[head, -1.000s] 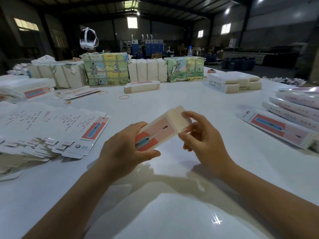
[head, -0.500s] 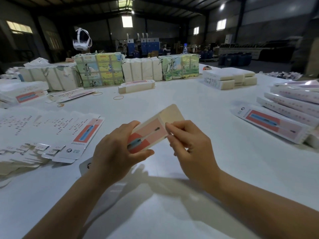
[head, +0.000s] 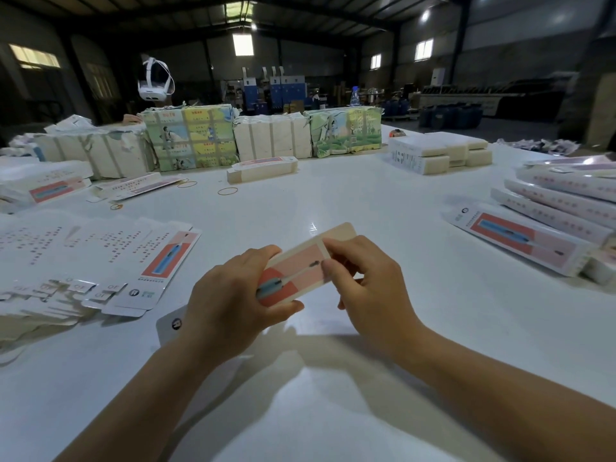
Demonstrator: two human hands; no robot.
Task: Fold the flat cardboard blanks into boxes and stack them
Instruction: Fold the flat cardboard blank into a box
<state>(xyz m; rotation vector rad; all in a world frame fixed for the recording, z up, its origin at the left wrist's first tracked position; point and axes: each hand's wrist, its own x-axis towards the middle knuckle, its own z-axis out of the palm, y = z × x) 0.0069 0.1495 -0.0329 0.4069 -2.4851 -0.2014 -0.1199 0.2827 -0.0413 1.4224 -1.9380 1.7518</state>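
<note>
A long, narrow cardboard box blank (head: 296, 268) printed in pink and red with a blue toothbrush picture is held above the white table (head: 333, 208). My left hand (head: 230, 305) grips its near end, thumb under and fingers over the top. My right hand (head: 363, 281) pinches the far part near the plain brown end flap, fingers curled over the edge. A fanned pile of flat blanks (head: 83, 261) lies at the left. Folded boxes (head: 540, 235) are stacked at the right edge.
Wrapped bundles of blanks (head: 190, 138) line the far side of the table, with one folded box (head: 263, 168) in front of them and white stacks (head: 440, 155) at the far right. Rubber bands (head: 228, 191) lie loose. A white headset (head: 154, 82) shows behind the bundles.
My right hand has slid nearer along the blank toward my left hand, now covering more of the printed face. Both hands and the blank have drifted slightly toward me.
</note>
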